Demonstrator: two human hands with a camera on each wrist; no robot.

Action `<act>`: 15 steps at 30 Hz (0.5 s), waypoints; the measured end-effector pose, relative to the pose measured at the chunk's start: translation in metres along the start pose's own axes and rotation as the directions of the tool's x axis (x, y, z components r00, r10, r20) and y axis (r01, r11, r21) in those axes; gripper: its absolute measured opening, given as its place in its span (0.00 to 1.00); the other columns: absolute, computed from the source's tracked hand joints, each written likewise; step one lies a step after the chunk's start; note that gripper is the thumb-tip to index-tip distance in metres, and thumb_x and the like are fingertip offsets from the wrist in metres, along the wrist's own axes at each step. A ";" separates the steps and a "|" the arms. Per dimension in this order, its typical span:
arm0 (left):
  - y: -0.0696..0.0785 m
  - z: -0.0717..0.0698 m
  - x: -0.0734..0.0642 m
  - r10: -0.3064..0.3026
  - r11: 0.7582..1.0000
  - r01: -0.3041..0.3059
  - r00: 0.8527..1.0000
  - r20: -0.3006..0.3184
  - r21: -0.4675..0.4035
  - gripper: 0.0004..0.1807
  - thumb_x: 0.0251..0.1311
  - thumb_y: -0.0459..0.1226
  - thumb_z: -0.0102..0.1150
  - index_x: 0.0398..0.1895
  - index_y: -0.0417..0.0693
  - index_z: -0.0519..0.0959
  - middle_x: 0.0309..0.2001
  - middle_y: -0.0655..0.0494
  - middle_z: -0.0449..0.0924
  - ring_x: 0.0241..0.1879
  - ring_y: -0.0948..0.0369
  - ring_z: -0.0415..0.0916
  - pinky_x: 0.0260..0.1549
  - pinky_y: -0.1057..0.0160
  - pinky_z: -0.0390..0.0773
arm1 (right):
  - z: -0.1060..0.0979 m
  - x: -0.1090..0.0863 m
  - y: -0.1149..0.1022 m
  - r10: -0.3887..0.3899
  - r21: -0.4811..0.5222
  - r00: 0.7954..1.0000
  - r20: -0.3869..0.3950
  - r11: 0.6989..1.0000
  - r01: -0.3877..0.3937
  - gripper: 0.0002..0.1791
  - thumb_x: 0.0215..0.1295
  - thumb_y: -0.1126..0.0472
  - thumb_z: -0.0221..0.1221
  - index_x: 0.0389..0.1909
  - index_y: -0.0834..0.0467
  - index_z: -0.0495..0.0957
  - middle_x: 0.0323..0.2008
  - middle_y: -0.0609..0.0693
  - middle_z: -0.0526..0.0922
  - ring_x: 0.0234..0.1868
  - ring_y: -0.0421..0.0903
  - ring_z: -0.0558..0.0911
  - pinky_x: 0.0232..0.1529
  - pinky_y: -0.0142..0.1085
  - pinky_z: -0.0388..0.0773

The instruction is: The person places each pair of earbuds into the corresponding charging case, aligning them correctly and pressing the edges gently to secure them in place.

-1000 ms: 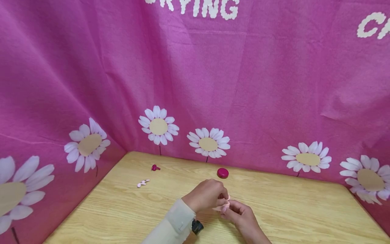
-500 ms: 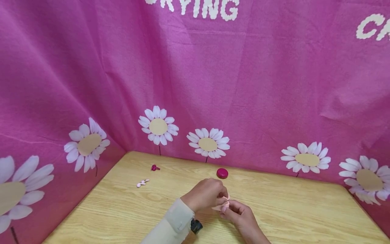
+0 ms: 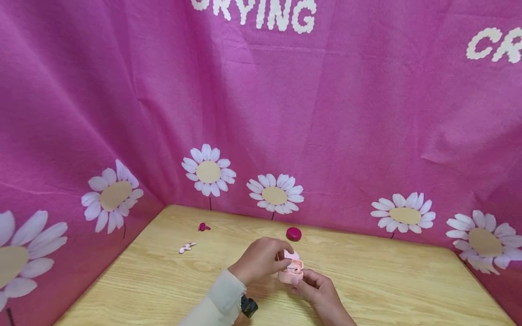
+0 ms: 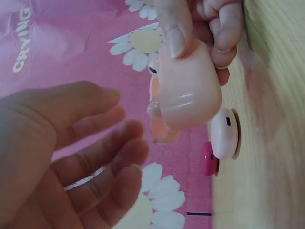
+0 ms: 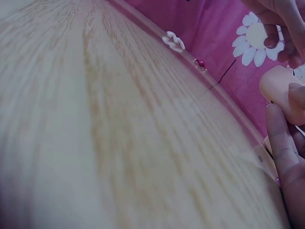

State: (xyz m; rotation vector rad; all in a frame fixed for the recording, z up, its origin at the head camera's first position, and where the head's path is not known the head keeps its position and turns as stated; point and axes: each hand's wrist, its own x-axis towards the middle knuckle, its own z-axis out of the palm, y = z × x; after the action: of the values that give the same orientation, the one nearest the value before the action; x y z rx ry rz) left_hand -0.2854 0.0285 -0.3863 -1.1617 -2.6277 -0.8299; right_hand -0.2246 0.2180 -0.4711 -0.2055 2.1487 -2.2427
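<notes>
My right hand grips a peach-pink earbud case above the table, thumb on one face and fingers behind. Its lid stands open, and in the left wrist view two earbuds poke out of the case's mouth. My left hand is just beside the opening; its fingers are loosely bent, with nothing between them and a gap to the case. From the right wrist, the case and part of the right hand show at the frame's edge.
Behind the hands on the wooden table are a pale pink case and a round magenta case. At the left lie pale pink earbuds and magenta earbuds. A pink curtain with daisies encloses the table's back and sides.
My left fingers, earlier together at the case's mouth, have come away and spread. The case has tipped so its inside with earbuds shows in the head view. The head view has shifted slightly.
</notes>
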 end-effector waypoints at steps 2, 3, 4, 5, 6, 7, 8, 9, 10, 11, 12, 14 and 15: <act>-0.004 -0.002 -0.004 -0.038 0.998 0.037 0.999 -0.012 -0.043 0.12 0.57 0.41 0.67 0.45 0.53 0.83 0.22 0.71 0.73 0.22 0.73 0.68 0.23 0.73 0.70 | 0.001 0.000 -0.001 0.017 0.019 1.000 -0.020 1.000 -0.017 0.22 0.63 0.64 0.62 0.52 0.75 0.73 0.40 0.51 0.83 0.40 0.42 0.83 0.46 0.37 0.80; -0.006 -0.002 -0.006 -0.054 0.996 0.053 0.998 -0.021 -0.070 0.14 0.57 0.42 0.68 0.46 0.53 0.82 0.22 0.71 0.73 0.22 0.73 0.69 0.24 0.73 0.70 | 0.002 -0.001 -0.001 0.028 0.028 0.999 -0.029 0.999 -0.027 0.22 0.63 0.64 0.62 0.52 0.75 0.74 0.40 0.52 0.83 0.40 0.42 0.83 0.46 0.37 0.80; -0.008 -0.003 -0.008 -0.075 0.992 0.071 0.997 -0.030 -0.101 0.15 0.56 0.42 0.68 0.47 0.53 0.81 0.22 0.70 0.73 0.22 0.73 0.69 0.24 0.73 0.71 | 0.002 -0.001 -0.002 0.037 0.039 0.999 -0.034 0.999 -0.035 0.22 0.62 0.64 0.63 0.52 0.75 0.74 0.40 0.53 0.83 0.40 0.43 0.83 0.47 0.38 0.80; -0.010 -0.002 -0.010 -0.089 0.988 0.083 0.995 -0.040 -0.132 0.16 0.56 0.43 0.68 0.48 0.53 0.81 0.22 0.70 0.73 0.22 0.73 0.70 0.24 0.72 0.71 | 0.002 -0.001 -0.002 0.038 0.039 0.999 -0.035 0.999 -0.037 0.22 0.62 0.64 0.63 0.52 0.75 0.74 0.40 0.53 0.83 0.40 0.42 0.83 0.46 0.38 0.80; -0.012 -0.001 -0.013 -0.107 0.981 0.099 0.993 -0.045 -0.167 0.17 0.56 0.43 0.68 0.49 0.52 0.80 0.23 0.69 0.74 0.22 0.72 0.70 0.24 0.72 0.72 | 0.002 -0.001 -0.002 0.038 0.043 0.999 -0.037 0.998 -0.036 0.22 0.62 0.64 0.63 0.52 0.75 0.73 0.40 0.53 0.83 0.40 0.42 0.83 0.46 0.38 0.80; -0.014 0.000 -0.015 -0.130 0.971 0.118 0.991 -0.045 -0.206 0.18 0.56 0.43 0.68 0.50 0.52 0.80 0.23 0.69 0.74 0.23 0.72 0.71 0.25 0.71 0.72 | 0.002 -0.001 -0.002 0.038 0.047 0.999 -0.036 0.998 -0.036 0.22 0.62 0.65 0.63 0.52 0.76 0.73 0.40 0.53 0.83 0.40 0.42 0.83 0.46 0.38 0.80; -0.016 0.001 -0.018 -0.150 0.959 0.135 0.988 -0.044 -0.248 0.18 0.56 0.43 0.68 0.50 0.51 0.79 0.24 0.68 0.75 0.24 0.71 0.72 0.26 0.71 0.73 | 0.002 -0.001 -0.002 0.038 0.054 0.999 -0.033 0.998 -0.036 0.21 0.62 0.65 0.62 0.52 0.76 0.73 0.39 0.53 0.82 0.40 0.42 0.83 0.46 0.38 0.80; -0.017 0.003 -0.021 -0.171 0.945 0.152 0.984 -0.041 -0.290 0.19 0.57 0.43 0.68 0.51 0.51 0.79 0.25 0.67 0.76 0.25 0.70 0.73 0.27 0.70 0.74 | 0.002 -0.001 -0.002 0.035 0.059 0.999 -0.028 0.998 -0.033 0.21 0.63 0.66 0.62 0.51 0.76 0.73 0.39 0.52 0.82 0.40 0.42 0.83 0.46 0.38 0.80; -0.018 0.005 -0.024 -0.192 0.928 0.170 0.981 -0.035 -0.332 0.19 0.57 0.43 0.68 0.51 0.50 0.79 0.27 0.66 0.77 0.26 0.69 0.73 0.27 0.70 0.74 | 0.002 0.000 -0.002 0.033 0.065 0.999 -0.025 0.997 -0.031 0.21 0.63 0.66 0.62 0.51 0.76 0.73 0.39 0.52 0.82 0.40 0.42 0.83 0.46 0.38 0.80; -0.019 0.007 -0.026 -0.212 0.906 0.187 0.977 -0.024 -0.378 0.19 0.57 0.43 0.67 0.51 0.49 0.78 0.28 0.64 0.77 0.27 0.68 0.74 0.28 0.69 0.75 | 0.002 0.000 -0.001 0.032 0.070 0.999 -0.024 0.997 -0.030 0.20 0.63 0.66 0.62 0.50 0.76 0.74 0.39 0.52 0.82 0.40 0.42 0.83 0.47 0.38 0.80; -0.019 0.008 -0.029 -0.234 0.882 0.208 0.972 -0.010 -0.424 0.20 0.57 0.43 0.67 0.51 0.48 0.78 0.29 0.63 0.78 0.29 0.67 0.75 0.29 0.68 0.76 | 0.002 0.000 -0.001 0.034 0.077 0.999 -0.026 0.997 -0.032 0.20 0.62 0.66 0.62 0.50 0.76 0.74 0.39 0.52 0.82 0.40 0.42 0.83 0.47 0.39 0.80; -0.018 0.013 -0.033 -0.272 0.817 0.244 0.962 0.024 -0.523 0.20 0.57 0.42 0.67 0.52 0.46 0.77 0.32 0.59 0.79 0.30 0.64 0.77 0.29 0.65 0.78 | 0.002 0.000 0.000 0.035 0.088 0.999 -0.033 0.996 -0.032 0.19 0.62 0.66 0.63 0.49 0.75 0.75 0.38 0.52 0.82 0.40 0.43 0.83 0.47 0.39 0.80; -0.017 0.015 -0.034 -0.295 0.774 0.268 0.954 0.048 -0.573 0.20 0.57 0.42 0.67 0.52 0.45 0.77 0.33 0.57 0.79 0.31 0.62 0.78 0.29 0.64 0.79 | 0.002 0.000 0.000 0.036 0.090 0.999 -0.036 0.995 -0.032 0.18 0.62 0.65 0.63 0.48 0.74 0.76 0.38 0.52 0.82 0.40 0.43 0.83 0.47 0.39 0.80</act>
State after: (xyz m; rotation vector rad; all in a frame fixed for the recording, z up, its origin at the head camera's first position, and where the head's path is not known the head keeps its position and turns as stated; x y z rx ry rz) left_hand -0.2730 0.0055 -0.4181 -0.8225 -2.6209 -1.7863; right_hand -0.2248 0.2157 -0.4708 -0.1241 2.0470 -2.3362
